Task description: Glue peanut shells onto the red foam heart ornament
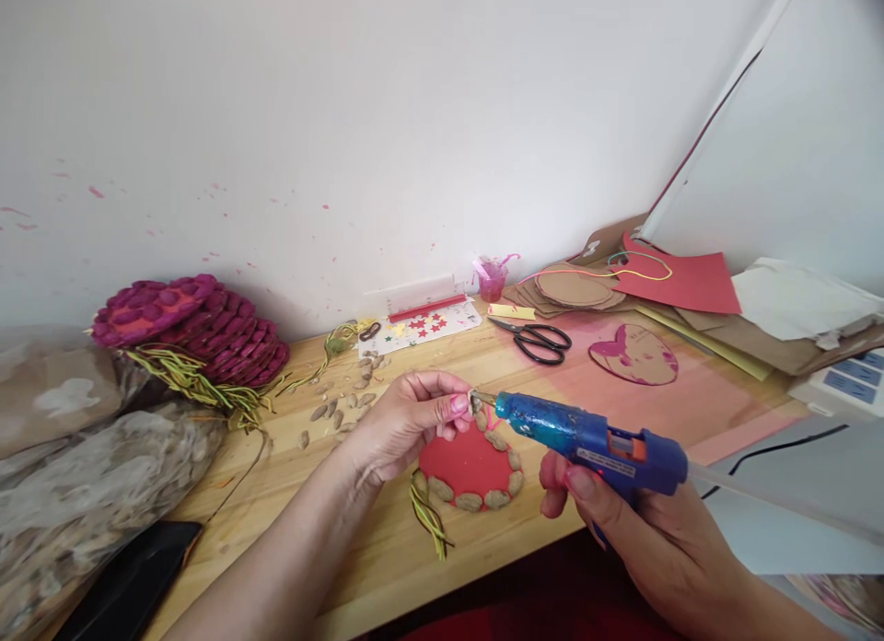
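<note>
My left hand (414, 415) pinches a small peanut shell (474, 401) between thumb and fingers, above the red disc. Wrapped round the handle of a blue hot glue gun (587, 438) is my right hand (642, 530). The gun's nozzle touches or nearly touches the shell; the exact contact is too small to tell. Below, a red disc (459, 461) lies on the table with tan peanut shells (470, 502) along its lower and right rim. My left hand covers part of its upper left. A green and brown yarn tassel (429, 517) hangs off its lower left side.
Loose shells (331, 408) lie left of my hand. Behind are a star sticker sheet (428, 328), black scissors (542, 340) and a pink-stained cup (491, 280). A painted cardboard heart (633, 355) lies right, magenta shell-covered discs (200, 323) are stacked left, near a plastic bag (117, 475) and phone (131, 576).
</note>
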`<move>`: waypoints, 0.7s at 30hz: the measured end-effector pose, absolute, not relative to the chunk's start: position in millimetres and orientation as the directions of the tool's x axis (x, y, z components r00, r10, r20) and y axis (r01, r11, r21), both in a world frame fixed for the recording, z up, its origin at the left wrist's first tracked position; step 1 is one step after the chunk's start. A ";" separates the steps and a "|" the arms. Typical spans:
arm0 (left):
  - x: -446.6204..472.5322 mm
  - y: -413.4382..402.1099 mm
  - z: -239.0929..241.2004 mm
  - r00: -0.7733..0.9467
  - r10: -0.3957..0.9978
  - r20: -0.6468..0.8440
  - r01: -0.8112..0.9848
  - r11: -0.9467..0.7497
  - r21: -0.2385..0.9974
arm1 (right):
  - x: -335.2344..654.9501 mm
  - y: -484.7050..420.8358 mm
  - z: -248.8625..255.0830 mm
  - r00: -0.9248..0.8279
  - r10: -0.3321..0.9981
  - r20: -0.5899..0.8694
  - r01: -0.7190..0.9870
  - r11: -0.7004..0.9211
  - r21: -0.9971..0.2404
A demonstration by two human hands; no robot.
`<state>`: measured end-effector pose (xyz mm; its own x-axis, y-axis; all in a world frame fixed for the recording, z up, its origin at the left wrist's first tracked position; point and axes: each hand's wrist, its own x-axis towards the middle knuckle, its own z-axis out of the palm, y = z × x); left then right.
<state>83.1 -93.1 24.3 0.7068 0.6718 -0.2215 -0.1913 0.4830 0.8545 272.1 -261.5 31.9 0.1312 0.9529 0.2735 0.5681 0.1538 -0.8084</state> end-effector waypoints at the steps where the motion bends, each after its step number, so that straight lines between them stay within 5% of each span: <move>1: 82.9 -93.0 24.2 0.708 0.671 -0.221 -0.192 0.483 0.854 | 272.1 -261.6 32.3 0.134 0.951 0.277 0.567 0.156 -0.808; 21: 83.3 -91.2 21.9 0.712 0.667 -0.220 -0.191 0.486 0.853 | 271.3 -259.8 33.8 0.148 0.942 0.301 0.588 0.161 -0.793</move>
<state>83.3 -91.2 21.9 0.7117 0.6671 -0.2201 -0.1912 0.4855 0.8531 271.3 -259.8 33.8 0.1477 0.9423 0.3006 0.5878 0.1608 -0.7929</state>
